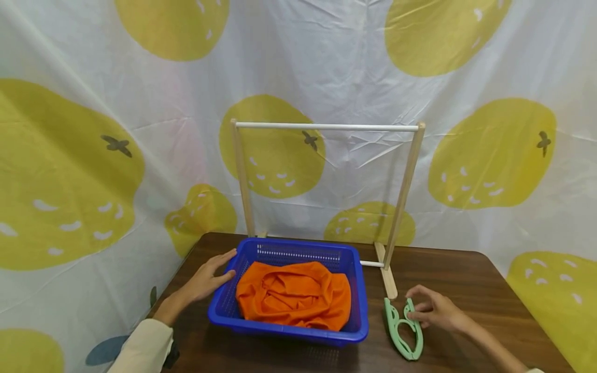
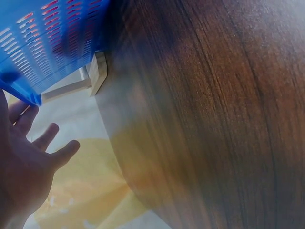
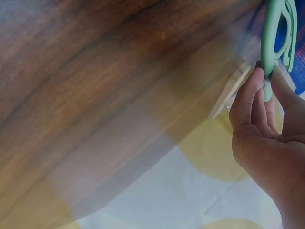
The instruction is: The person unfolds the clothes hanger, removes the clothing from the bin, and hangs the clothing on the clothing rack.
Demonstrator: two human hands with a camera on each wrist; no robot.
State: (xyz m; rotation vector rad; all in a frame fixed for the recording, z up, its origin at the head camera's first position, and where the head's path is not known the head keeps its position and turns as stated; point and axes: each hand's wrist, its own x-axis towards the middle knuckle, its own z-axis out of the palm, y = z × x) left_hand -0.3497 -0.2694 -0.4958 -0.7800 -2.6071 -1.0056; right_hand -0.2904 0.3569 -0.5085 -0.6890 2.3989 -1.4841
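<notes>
A blue plastic basket (image 1: 363, 305) stands on the table with a crumpled orange cloth (image 1: 294, 295) inside. My left hand (image 1: 207, 277) is at the basket's left rim, its fingers fairly straight and spread. In the left wrist view, the fingertips of that hand (image 2: 28, 157) are right at the rim. To the right of the basket, my right hand (image 1: 436, 309) pinches a light green folding hanger (image 1: 400, 336), which is folded up. The right wrist view shows the hanger (image 3: 270, 43) between thumb and fingers of the right hand (image 3: 267, 133).
Behind the basket stands a small rack with wooden posts (image 1: 404, 194) and a white top rail (image 1: 326, 126). Its right wooden foot (image 1: 388, 280) reaches forward near the hanger. The dark wooden table (image 1: 457, 280) ends at a fruit-printed curtain (image 1: 364, 88) behind and beside it.
</notes>
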